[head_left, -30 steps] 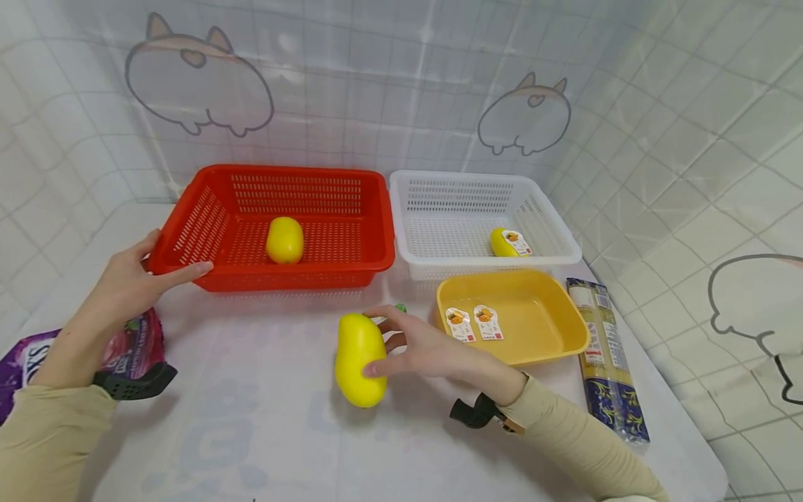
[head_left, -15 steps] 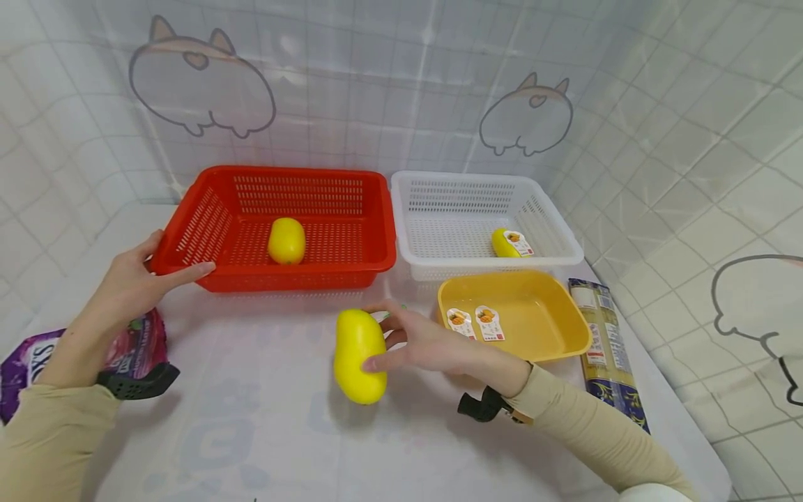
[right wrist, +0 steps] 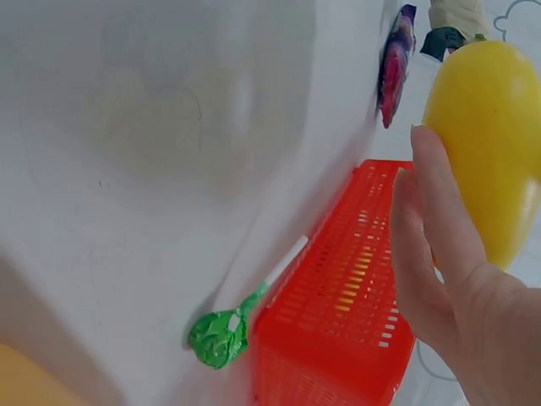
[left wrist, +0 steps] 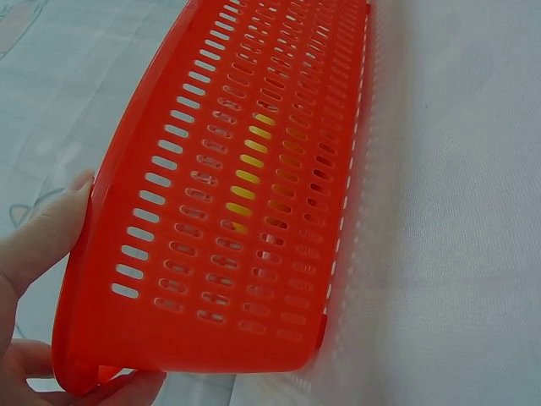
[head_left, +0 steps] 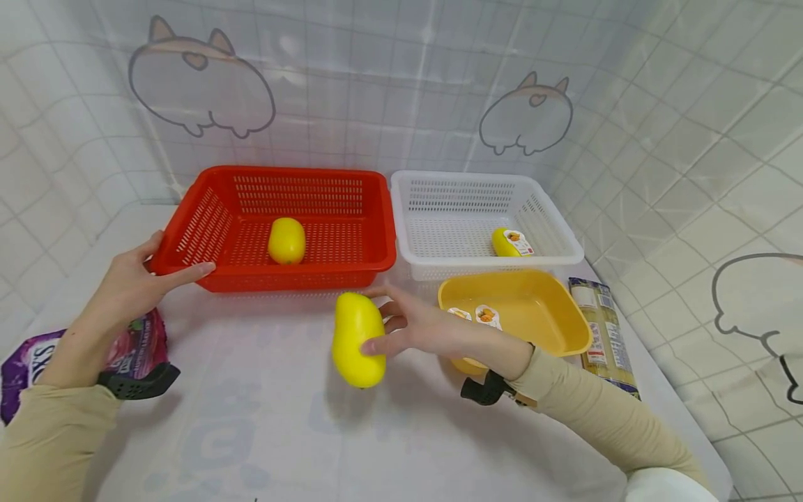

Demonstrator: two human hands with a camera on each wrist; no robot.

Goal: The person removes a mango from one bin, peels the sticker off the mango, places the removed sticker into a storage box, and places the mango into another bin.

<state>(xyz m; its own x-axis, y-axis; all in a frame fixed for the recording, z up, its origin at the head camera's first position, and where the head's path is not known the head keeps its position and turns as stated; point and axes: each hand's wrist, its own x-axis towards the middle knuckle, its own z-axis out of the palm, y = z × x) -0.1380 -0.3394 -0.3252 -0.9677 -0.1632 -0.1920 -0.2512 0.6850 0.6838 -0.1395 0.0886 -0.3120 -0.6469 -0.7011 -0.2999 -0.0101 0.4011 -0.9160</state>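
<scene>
My right hand [head_left: 420, 324] holds a yellow mango [head_left: 359, 339] between thumb and fingers, above the table in front of the baskets. In the right wrist view the same mango [right wrist: 486, 144] is large, with the fingers against its side. With thumb and fingers, my left hand [head_left: 134, 279] grips the front left corner of a red basket [head_left: 301, 279]. The left wrist view has that hand [left wrist: 42, 254] on the basket's rim. One mango [head_left: 286, 241] lies inside the red basket. In the white basket [head_left: 495, 262] rests a mango [head_left: 504, 242] bearing a sticker.
A yellow tub [head_left: 533, 324] with mango stickers [head_left: 487, 316] stands before the white basket, partly behind my right forearm. Right of it lies a pasta pack [head_left: 605, 335]. A purple bag [head_left: 37, 359] lies under my left wrist. A green-wrapped lollipop [right wrist: 221, 338] lies by the red basket.
The right hand and its mango have moved slightly away from me, closer to the red basket. The left hand keeps its hold on the basket's corner.
</scene>
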